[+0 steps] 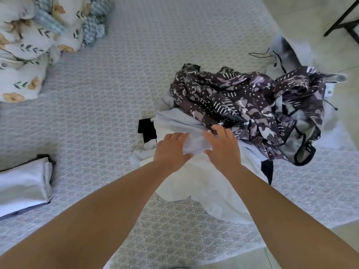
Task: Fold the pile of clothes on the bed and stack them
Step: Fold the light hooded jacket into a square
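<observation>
1. Both arms reach fwd from the near edge of the view, bare forearms converging on the pile [242,113], which sits on the bed [116,84] right of centre.
2. L hand [172,150]: palm down, back of hand up, on the white garment [194,179] at the pile's near-left side. Fingers point away from the person and curl over a raised fold of the white cloth; thumb shows at the right, pressed to the fold from below. Looks like a grip on that fold.
3. R hand [223,147]: palm down just right of the L hand, fingers spread and only lightly bent, tips at the border where white cloth meets the patterned garment [252,101]. Thumb is splayed left toward the L thumb. Whether it grips the cloth or just rests on it – can't tell.
4. White garment: crumpled, no clear long axis; it spills from under the hands toward the person, lower hem ragged across the bed.
5. Patterned garment: dark purple/grey print, heaped on the far-right part of the pile, spread roughly left-right; black-edged bit hangs at its near-right side.
6. Black item [146,129] pokes out at the pile's left edge.
7. Folded stack [25,183]: pale, flat, well left of the pile, at the view's left edge.
8. Floral bedding [29,45]: bunched far left of the pile, at the bed's far corner.
</observation>
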